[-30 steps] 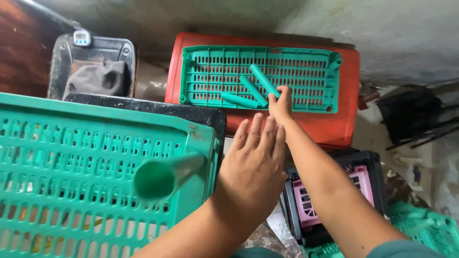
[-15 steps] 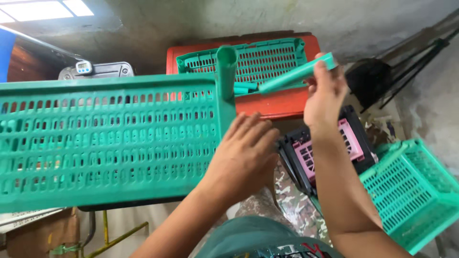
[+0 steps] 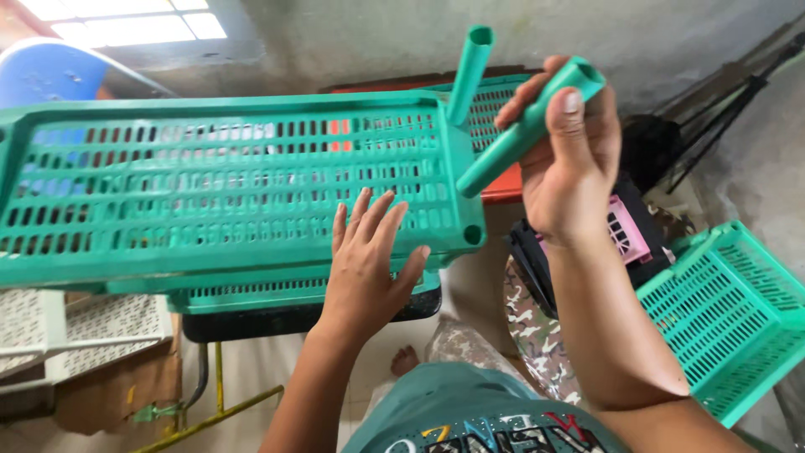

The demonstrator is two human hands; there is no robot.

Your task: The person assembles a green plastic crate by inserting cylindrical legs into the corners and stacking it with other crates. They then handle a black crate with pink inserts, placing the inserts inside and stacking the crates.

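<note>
A large green slotted plastic shelf panel [image 3: 210, 184] lies tilted in front of me. One green tube leg [image 3: 468, 74] stands up from its far right corner. My left hand [image 3: 369, 260] presses flat, fingers spread, against the panel's near right part. My right hand [image 3: 570, 159] grips a second green plastic tube [image 3: 524, 130], held slanted with its lower end close to the panel's right edge, just above an empty corner socket [image 3: 474, 236].
Another green panel and a black crate [image 3: 293, 315] sit under the big one. A red crate [image 3: 507, 184] lies behind, a green basket [image 3: 729, 310] at right, a pink and black crate [image 3: 633, 239] beside it, white racks [image 3: 75, 327] at lower left.
The right hand picked a green tube from the far crate and brought it near the panel's right corner. The panel tilted up, and my view rose.
</note>
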